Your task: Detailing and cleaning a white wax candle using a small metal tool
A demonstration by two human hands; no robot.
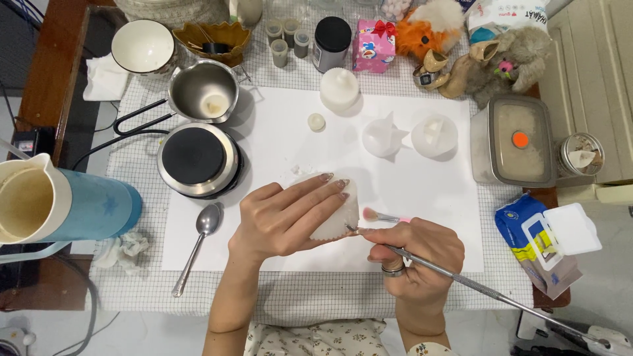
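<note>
Head view looks straight down on a white mat [409, 198] over a checked cloth. The left hand [287, 217] wraps around a white mould [339, 221] near the mat's centre, fingers spread over its top. The right hand [415, 254], at 4 o'clock from the mould, grips a thin metal tool [475, 285] whose tip touches the mould's lower edge; a pink brush [382, 215] lies just beside that hand, and I cannot tell whether the fingers hold it too. A spoon [198, 247] lies at 9 o'clock from the left hand, a hot plate [196, 158] at 11 o'clock, a steel pot [203, 91] above it. A lidded tub [514, 140] sits at 2 o'clock.
</note>
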